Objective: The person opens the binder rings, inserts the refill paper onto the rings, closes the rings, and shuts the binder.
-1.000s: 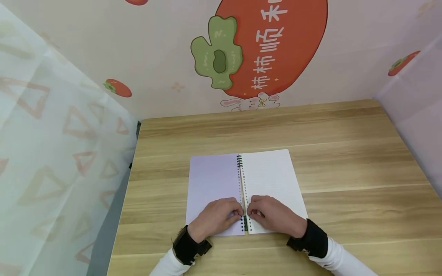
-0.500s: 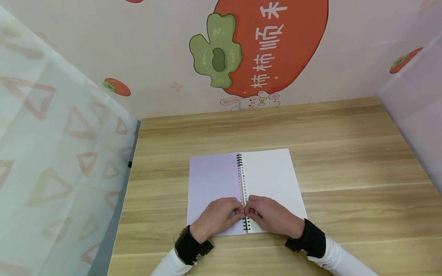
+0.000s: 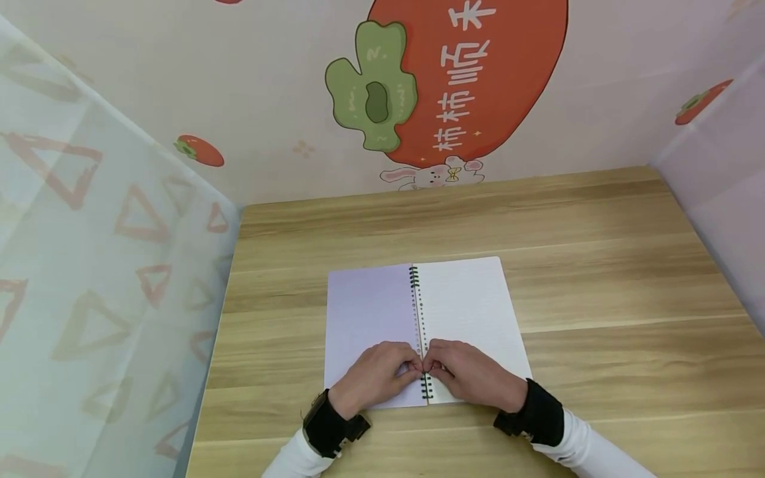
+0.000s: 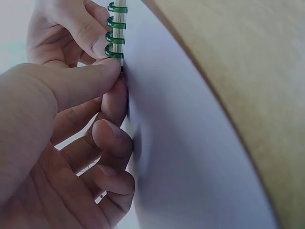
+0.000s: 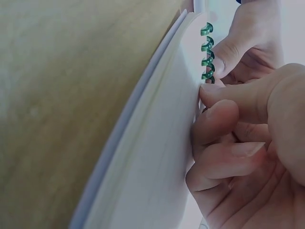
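A spiral notebook (image 3: pixel 472 299) lies open on the table, its lilac cover (image 3: pixel 366 309) on the left and white lined pages on the right. Green binding rings (image 4: pixel 116 39) show at the top and bottom of the spine; holes without visible rings run between. My left hand (image 3: pixel 375 373) pinches the lower binding at the spine, thumb against curled forefinger. Opposite it, my right hand (image 3: pixel 476 375) pinches the same stretch, fingertips meeting those of the left. Several green rings (image 5: pixel 208 61) stick out just past both thumbs in the right wrist view. The fingertips hide the exact spot gripped.
The wooden table (image 3: pixel 621 285) extends around the notebook. A printed backdrop (image 3: pixel 269 99) rises at the far edge, with a patterned white curtain (image 3: pixel 119 279) at the left and a pale sheet (image 3: pixel 723 172) at the right. Black bands (image 3: pixel 540 415) circle the wrists.
Both hands have come together at the spine, fingertips now touching. The gap between cover and pages has narrowed, and the lower rings now bridge it. Little differs over the last half second.
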{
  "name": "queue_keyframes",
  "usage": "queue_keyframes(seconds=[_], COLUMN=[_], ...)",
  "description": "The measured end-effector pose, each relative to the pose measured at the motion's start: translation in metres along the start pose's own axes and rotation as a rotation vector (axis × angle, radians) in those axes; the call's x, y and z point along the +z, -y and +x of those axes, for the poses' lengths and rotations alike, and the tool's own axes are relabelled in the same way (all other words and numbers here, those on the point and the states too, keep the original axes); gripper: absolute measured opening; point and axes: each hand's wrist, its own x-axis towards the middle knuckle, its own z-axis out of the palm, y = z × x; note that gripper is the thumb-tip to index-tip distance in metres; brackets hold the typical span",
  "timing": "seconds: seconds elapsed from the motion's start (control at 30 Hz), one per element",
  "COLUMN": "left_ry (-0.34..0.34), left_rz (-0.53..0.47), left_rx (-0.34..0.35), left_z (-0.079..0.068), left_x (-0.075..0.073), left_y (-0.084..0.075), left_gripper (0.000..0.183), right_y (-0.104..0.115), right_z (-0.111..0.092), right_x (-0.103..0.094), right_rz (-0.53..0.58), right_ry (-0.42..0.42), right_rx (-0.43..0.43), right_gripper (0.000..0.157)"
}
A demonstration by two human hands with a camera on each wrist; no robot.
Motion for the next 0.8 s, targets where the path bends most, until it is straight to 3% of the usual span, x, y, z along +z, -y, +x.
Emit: queue_keyframes(seconds=[0.4,0.6,0.8], left_ry=[0.004,-0.016,0.001], left_rz=[-0.001,0.017,-0.023], left_rx=[-0.009,-0.017,0.012], left_z=[-0.001,-0.012,-0.022], left_x=[-0.001,0.001,0.007], left_y=[-0.001,-0.005,-0.008], left_gripper=[0.007,0.006,0.006], right_y=[0.004,0.007,0.011], right_z=[-0.002,-0.014,-0.024], right_x=[-0.001,-0.001,0.004], right_rz=[-0.009,-0.037,-0.042], right_ry=[-0.016,-0.019,-0.011], right_rx=[0.022,0.073,0.057], right_gripper=[0.012,0.007,0.007])
